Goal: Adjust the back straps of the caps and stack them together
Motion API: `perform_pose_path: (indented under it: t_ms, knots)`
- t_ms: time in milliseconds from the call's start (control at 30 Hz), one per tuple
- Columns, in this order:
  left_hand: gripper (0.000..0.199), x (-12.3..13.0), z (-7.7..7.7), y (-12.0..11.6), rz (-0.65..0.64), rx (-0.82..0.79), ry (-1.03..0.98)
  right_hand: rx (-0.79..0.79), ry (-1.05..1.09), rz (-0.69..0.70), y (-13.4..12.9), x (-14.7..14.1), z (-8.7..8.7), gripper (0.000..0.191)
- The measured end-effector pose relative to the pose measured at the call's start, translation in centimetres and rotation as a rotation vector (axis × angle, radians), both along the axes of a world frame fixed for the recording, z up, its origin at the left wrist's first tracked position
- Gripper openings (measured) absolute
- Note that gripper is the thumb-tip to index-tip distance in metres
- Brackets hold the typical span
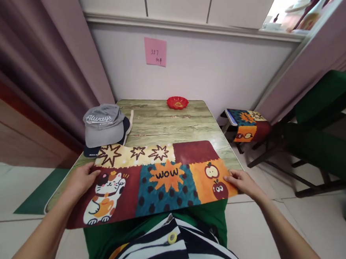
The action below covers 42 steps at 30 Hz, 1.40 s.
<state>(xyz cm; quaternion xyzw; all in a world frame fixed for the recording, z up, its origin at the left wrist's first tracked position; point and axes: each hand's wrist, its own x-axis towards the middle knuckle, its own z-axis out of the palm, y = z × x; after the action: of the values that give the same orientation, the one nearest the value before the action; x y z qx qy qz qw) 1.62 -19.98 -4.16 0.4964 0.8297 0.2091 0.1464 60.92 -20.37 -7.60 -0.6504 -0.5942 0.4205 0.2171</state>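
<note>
A colourful mat (169,184) with a cat, apples and the word "WOW" is stretched between my two hands, over the near part of a green wood-patterned table (167,125). My left hand (83,178) pinches its left edge, thumb on top. At the right edge, beside the apples, my right hand (239,180) grips the mat in the same way. A grey cap (103,125) lies on the table's left side, behind the mat's left corner, with a dark cap partly hidden beneath it.
A red dish (177,103) stands at the table's back edge. A pink note (155,52) is on the wall. To the right are a low stool (229,127) draped with a similar mat (250,125) and a green-covered chair (322,148). Purple curtains hang at both sides.
</note>
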Motion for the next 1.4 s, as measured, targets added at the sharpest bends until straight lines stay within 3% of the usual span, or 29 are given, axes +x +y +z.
perform_pose_path:
  t_ms: [133, 267, 333, 467, 600, 800, 933, 1033, 1100, 1167, 1200, 1300, 1400]
  knots:
    - [0.028, 2.2, -1.8, 0.6, -0.11, 0.067, 0.279, 0.221, -0.432, -0.082, 1.0, 0.0, -1.8, 0.024]
    - [0.037, 6.7, -3.1, 2.3, -0.184, 0.081, 0.346, 0.174, -0.631, -0.232, 0.9, 1.8, -2.3, 0.02]
    - [0.042, 7.6, -3.2, 3.1, -0.168, 0.057, 0.386, 0.16, -0.639, -0.257, 0.6, 2.1, -2.6, 0.021]
    - [0.049, 6.6, -2.9, 3.2, -0.126, -0.025, 0.423, 0.208, -0.614, -0.24, 0.5, 1.2, -3.3, 0.027]
    - [0.05, 5.8, -2.6, 1.9, -0.108, -0.083, 0.404, 0.185, -0.614, -0.17, 1.0, 1.3, -3.4, 0.029]
    - [0.052, 5.7, -2.6, 0.4, -0.066, -0.111, 0.438, 0.077, -0.659, 0.028, 1.2, 1.7, -2.1, 0.032]
    - [0.056, 5.4, -2.5, 0.0, -0.018, -0.043, 0.484, 0.036, -0.823, -0.043, 0.5, 1.1, -0.6, 0.039]
    - [0.062, 7.1, -2.7, 0.6, -0.057, 0.223, 0.559, 0.322, -0.844, -0.075, 0.9, -1.4, 0.4, 0.059]
    - [0.061, 9.5, -3.1, 1.7, -0.305, 0.318, 0.527, 0.526, -0.728, 0.017, 2.1, -4.8, 0.6, 0.059]
    - [0.059, 12.2, -3.7, 3.3, -0.568, 0.262, 0.474, 0.596, -0.611, 0.153, 4.0, -9.1, 0.4, 0.063]
    - [0.062, 13.4, -4.1, 4.1, -0.632, 0.231, 0.461, 0.596, -0.561, 0.214, 5.0, -11.4, 0.1, 0.066]
    - [0.071, 15.3, -5.2, 5.9, -0.624, 0.116, 0.442, 0.557, -0.465, 0.308, 7.6, -16.6, -1.5, 0.074]
    - [0.073, 15.0, -6.0, 6.3, -0.595, 0.063, 0.422, 0.507, -0.435, 0.331, 8.6, -18.5, -3.5, 0.077]
